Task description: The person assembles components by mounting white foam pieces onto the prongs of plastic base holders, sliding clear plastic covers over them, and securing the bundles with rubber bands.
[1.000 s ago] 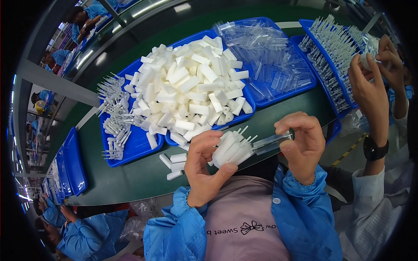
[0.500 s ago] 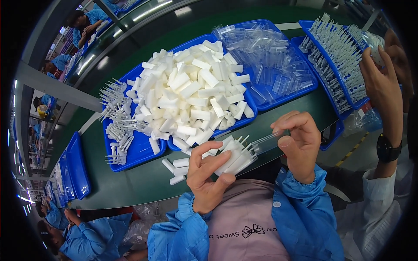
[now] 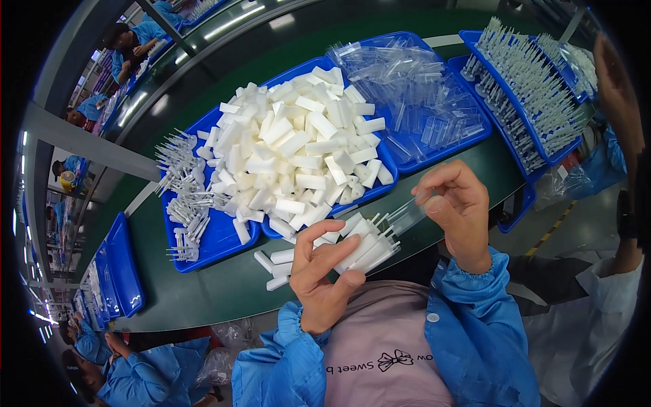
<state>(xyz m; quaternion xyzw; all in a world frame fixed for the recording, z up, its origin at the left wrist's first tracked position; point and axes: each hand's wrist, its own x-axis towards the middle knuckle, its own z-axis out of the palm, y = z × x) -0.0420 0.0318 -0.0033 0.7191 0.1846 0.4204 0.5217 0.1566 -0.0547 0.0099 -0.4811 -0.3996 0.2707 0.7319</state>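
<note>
My left hand is closed around a bunch of white foam pieces, with thin white sticks poking out of their right ends. A clear plastic tube is pinched between the thumb and fingers of my right hand. Its left end lies at the sticks' tips; whether it encloses one I cannot tell. Beside my left hand, several loose white foam pieces rest on the green table.
Ahead, a blue tray carries a heap of white foam pieces. White stick parts lie in the blue tray to its left, clear tubes in the one to its right. Racks of upright white sticks stand far right, near another person's arm.
My right hand has shifted slightly left, bringing the tube closer to the sticks. My left hand keeps its grip. At the right, the other person's raised hand has left its former spot.
</note>
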